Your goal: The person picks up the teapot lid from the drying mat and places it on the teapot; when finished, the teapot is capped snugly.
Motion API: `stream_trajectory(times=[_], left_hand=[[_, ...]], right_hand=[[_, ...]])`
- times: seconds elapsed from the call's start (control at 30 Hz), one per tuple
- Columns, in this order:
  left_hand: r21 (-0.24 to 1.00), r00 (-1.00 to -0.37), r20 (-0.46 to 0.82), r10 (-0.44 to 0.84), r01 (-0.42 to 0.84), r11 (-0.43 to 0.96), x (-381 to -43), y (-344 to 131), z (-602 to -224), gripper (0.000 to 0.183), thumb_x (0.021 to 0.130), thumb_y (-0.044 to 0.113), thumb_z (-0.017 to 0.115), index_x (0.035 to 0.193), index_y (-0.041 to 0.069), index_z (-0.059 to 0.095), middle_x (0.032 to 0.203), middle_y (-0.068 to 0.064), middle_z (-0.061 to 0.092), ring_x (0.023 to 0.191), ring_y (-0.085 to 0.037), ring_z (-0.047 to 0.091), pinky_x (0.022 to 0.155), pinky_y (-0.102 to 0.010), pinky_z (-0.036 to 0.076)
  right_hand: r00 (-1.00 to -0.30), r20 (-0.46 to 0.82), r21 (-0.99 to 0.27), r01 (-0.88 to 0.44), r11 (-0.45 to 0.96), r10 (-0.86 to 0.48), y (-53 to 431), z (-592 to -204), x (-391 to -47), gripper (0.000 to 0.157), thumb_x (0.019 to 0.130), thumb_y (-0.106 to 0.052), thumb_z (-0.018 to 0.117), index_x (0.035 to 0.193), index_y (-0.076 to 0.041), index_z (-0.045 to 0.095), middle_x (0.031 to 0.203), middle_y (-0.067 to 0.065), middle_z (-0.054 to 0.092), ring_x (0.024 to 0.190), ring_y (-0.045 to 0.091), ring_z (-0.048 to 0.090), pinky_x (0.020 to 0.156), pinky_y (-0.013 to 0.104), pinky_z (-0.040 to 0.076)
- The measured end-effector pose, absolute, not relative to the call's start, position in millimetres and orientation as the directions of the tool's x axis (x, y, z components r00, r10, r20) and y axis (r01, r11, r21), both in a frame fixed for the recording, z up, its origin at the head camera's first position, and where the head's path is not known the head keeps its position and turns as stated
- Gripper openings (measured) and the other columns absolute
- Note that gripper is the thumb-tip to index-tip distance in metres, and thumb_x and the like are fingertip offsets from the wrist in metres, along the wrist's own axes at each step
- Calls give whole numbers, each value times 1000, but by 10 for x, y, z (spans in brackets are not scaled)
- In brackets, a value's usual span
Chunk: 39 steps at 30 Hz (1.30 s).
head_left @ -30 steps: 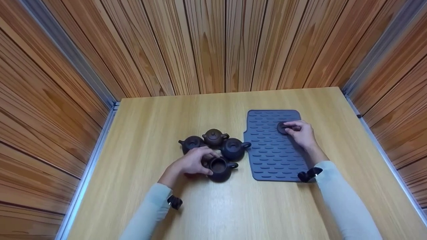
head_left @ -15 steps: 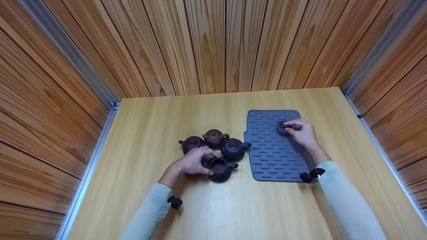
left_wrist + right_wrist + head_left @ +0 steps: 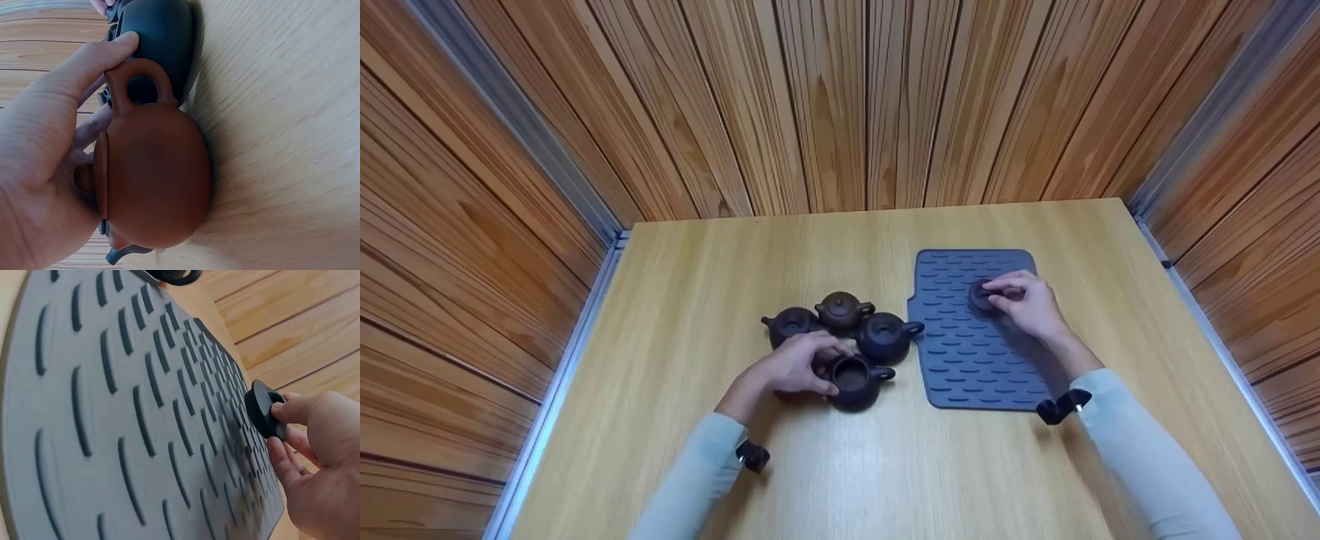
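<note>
My left hand holds a dark lidless teapot at its left side, thumb near the front and fingers toward the back. Its round opening faces up and its handle points right. Beneath the same hand stands a reddish-brown teapot with its lid on, mostly hidden in the head view. Over on the right, my right hand pinches a dark round teapot lid between thumb and fingers. The lid is held tilted above the grey ridged mat, and a shadow falls on the mat below.
Behind the lidless teapot stand a dark teapot on the left, a small brown teapot at the back and another dark teapot whose handle reaches the mat's left edge. Wood-plank walls enclose the table.
Over the last half second my right hand has carried the lid a little left and nearer to me over the mat. My left hand and the teapots stay in place.
</note>
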State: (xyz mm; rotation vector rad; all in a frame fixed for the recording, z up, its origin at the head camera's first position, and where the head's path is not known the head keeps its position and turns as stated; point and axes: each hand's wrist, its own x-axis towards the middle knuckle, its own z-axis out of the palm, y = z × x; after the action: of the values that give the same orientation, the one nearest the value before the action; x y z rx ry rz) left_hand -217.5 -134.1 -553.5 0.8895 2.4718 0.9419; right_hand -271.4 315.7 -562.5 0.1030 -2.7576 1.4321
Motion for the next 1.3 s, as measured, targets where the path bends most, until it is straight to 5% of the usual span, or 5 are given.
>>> stream_trajectory(times=[0.87,1.3], left_hand=[[696,-740,-80,668,438,569,-2164,-1338,-5545,56,84,17,99,136,14,77,138,-11,75,134,-33,72,121,-51,53],[698,-742,-90,664,428,574,-2165,-1339,-5548,55,85,17,99,135,16,78,140,-11,74,140,-33,68,125,-56,50]], right_hand=[[-949,80,-793,-246,557,-306,2510,-5382,-2470,20,101,-1,81,117,-10,89,130,15,73,118,29,70,98,33,59],[-898,95,-824,-312,472,-429,2156,-5343,-2394,19,99,1,82,114,-9,89,128,17,73,118,27,69,95,27,60]])
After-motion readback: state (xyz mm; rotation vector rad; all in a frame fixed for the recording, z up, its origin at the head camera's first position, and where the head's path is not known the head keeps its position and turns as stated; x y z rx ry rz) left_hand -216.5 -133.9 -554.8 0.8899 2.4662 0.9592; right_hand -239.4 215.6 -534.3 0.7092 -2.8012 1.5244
